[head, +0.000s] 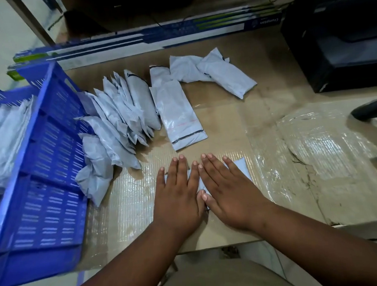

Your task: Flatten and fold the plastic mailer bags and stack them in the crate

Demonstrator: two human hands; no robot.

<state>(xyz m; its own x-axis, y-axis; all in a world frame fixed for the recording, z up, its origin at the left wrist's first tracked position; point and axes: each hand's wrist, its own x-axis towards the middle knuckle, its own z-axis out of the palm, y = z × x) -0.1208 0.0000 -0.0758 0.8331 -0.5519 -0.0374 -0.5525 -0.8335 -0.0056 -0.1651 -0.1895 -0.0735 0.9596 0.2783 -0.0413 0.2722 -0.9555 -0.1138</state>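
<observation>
you have your left hand (179, 193) and right hand (227, 190) side by side, fingers straight and flat, pressing down a small grey mailer bag (241, 169) on the taped cardboard work surface (303, 150) in front of you; only its edges show past your palms. the blue crate (46, 163) at your left already holds a row of folded bags. a good pile of puffy bags (121, 122) leans just beside it, with a few more behind, so by my reckoning plenty is left.
</observation>
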